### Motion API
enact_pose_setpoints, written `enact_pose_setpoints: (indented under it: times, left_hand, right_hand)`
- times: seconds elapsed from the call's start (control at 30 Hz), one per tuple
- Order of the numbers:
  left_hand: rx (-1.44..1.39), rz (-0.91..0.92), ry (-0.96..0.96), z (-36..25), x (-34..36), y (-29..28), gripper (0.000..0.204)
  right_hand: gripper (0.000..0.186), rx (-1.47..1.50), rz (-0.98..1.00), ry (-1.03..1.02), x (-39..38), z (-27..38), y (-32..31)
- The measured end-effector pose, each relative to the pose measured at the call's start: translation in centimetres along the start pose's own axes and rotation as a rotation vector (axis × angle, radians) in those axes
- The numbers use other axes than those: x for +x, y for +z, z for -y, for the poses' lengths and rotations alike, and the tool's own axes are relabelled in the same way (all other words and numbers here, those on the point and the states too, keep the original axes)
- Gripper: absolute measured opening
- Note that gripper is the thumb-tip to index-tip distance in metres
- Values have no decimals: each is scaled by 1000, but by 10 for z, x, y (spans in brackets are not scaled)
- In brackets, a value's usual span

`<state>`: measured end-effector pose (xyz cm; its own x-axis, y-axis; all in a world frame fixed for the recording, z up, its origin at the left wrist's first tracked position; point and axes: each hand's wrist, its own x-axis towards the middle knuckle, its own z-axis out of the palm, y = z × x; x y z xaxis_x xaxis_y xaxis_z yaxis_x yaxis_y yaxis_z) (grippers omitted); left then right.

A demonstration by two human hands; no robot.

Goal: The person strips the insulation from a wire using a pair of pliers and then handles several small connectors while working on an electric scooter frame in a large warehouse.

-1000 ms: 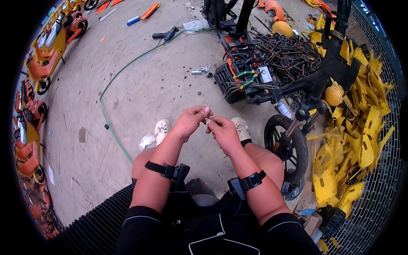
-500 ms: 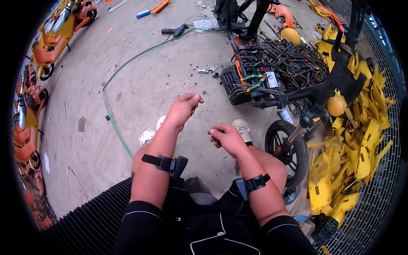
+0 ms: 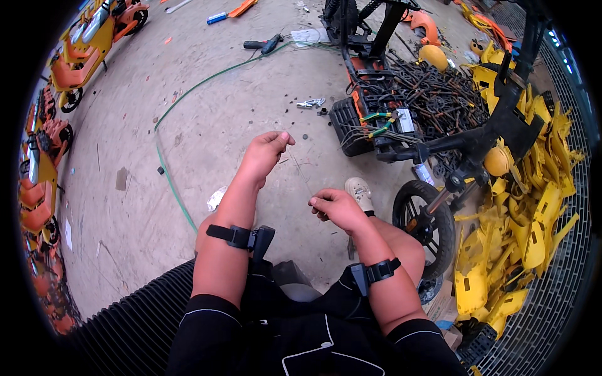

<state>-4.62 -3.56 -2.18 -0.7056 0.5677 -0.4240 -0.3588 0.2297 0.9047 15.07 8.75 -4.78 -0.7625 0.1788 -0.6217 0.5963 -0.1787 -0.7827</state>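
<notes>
My left hand [image 3: 269,153] is held out over the concrete floor, its thumb pressed against curled fingers. Lower and to the right, my right hand [image 3: 337,208] is closed in a similar pinch above my right shoe [image 3: 358,190]. A faint thin line shows between the two hands; whether it is a strand in my fingers or a mark on the floor I cannot tell. Nearest to my right hand stands a partly stripped scooter, with its front wheel [image 3: 424,229] and a black box [image 3: 351,128]. Green-handled pliers [image 3: 380,130] lie on its frame among grey cables.
A cordless drill [image 3: 263,45] and a green hose [image 3: 158,141] lie on the floor ahead and left. Rusty chains [image 3: 433,88] are heaped behind the scooter. Yellow panels [image 3: 539,232] pile up along the right. Orange-and-yellow scooters [image 3: 75,72] line the left side.
My left hand has shifted slightly up and left, widening the gap to my right hand, which stays closed in nearly the same place. The view has shifted slightly.
</notes>
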Motion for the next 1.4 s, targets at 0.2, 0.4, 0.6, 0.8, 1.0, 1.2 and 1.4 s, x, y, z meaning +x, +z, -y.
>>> enact_pose_setpoints:
  times: [0.2, 0.4, 0.6, 0.8, 1.0, 1.2, 1.4]
  left_hand:
    - [-6, -22, -15, -2, 0, -8, 29]
    - [-18, -38, 1, -6, -2, -8, 29]
    - [-51, -58, 17, -7, -6, -9, 28]
    - [-81, -159, 80, -1, -5, -22, 27]
    - [-201, -224, 126, 7, 0, -35, 28]
    - [-119, -246, 343, -27, -37, -11, 24]
    - [-122, -185, 515, -81, -91, -5, 23]
  right_hand:
    - [22, -56, 40, -9, 0, 0, -1]
    - [22, -92, 40, -2, 0, -3, -3]
    - [22, -198, 24, 17, -5, 0, -1]
    - [21, -154, -81, -120, -14, 9, 1]
    - [17, -268, -529, -505, -28, 10, -13]
    - [11, -244, -664, -671, -51, 12, -20]
    - [13, -94, -501, -711, -91, 24, -11]
